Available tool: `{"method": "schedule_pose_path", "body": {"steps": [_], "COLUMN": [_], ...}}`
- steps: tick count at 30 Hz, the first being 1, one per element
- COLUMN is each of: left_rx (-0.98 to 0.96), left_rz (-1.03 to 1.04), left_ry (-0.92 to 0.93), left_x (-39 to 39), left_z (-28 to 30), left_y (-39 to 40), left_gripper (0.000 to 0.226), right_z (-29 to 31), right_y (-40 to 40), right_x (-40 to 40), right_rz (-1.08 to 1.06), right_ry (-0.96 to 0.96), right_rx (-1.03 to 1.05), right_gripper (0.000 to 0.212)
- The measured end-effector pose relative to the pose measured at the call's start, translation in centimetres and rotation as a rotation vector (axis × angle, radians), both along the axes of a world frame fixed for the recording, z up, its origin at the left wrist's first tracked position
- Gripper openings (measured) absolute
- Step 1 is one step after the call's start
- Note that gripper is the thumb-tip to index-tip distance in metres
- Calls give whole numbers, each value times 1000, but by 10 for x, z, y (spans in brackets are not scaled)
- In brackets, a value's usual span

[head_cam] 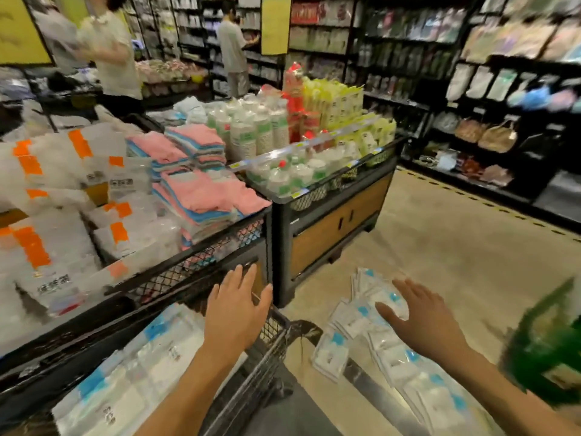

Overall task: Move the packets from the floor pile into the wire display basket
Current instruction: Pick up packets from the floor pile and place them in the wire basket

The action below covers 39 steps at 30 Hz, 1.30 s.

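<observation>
Flat, glossy white-and-blue packets [380, 338] lie fanned on the floor — too many to count; more fill the black wire basket [273, 328]. Right hand [421, 319] spread above the pile, left hand [234, 313] spread over the basket — both holding nothing.

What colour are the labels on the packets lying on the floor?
Blue labels on white packets, seen in the head view.

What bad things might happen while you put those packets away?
The floor packets look slippery and loosely fanned, so a big grab by the right hand may spill some. The wire basket already holds packets near its rim, so more could slide off. Packets lying on the walkway might get stepped on.
</observation>
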<state>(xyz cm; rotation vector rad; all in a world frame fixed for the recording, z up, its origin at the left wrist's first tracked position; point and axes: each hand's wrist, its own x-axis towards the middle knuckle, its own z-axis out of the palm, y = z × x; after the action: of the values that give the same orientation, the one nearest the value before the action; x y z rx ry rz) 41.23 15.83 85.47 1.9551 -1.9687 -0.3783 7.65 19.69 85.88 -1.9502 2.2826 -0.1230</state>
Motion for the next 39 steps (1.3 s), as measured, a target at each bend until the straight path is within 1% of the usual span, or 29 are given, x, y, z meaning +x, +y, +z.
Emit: {"method": "schedule_pose_path", "body": {"steps": [6, 11, 18, 23, 27, 29, 33, 36, 39], "left_rx": [12, 29, 51, 114, 143, 163, 238, 259, 297], "left_rz": [-175, -287, -447, -571, -682, -728, -817, -851, -905], "left_ry": [-63, -116, -164, -177, -211, -246, -296, -332, -393], "left_x": [-90, -180, -301, -366, -410, -432, -475, -507, -535], "left_z": [-10, -25, -47, -72, -102, -117, -160, -189, -226], "left_y": [-44, -67, -94, -121, -149, -166, -217, -248, -271], "left_gripper": [69, 68, 66, 71, 69, 72, 75, 75, 72], "right_z": [-13, -38, -69, -87, -114, -129, -154, -169, -197], "right_y": [18, 29, 56, 75, 76, 73, 56, 32, 5], "right_x": [-94, -177, -277, -321, -349, -359, -379, -392, -408], "right_rz": [-223, -395, -574, -695, -808, -863, -978, -1036, -1051], "right_ry": [-25, -27, -13, -59, -110, -123, -132, -133, -137], "right_rx": [5, 19, 53, 83, 94, 127, 199, 253, 297], "right_gripper": [79, 84, 89, 93, 93, 94, 94, 94, 101]}}
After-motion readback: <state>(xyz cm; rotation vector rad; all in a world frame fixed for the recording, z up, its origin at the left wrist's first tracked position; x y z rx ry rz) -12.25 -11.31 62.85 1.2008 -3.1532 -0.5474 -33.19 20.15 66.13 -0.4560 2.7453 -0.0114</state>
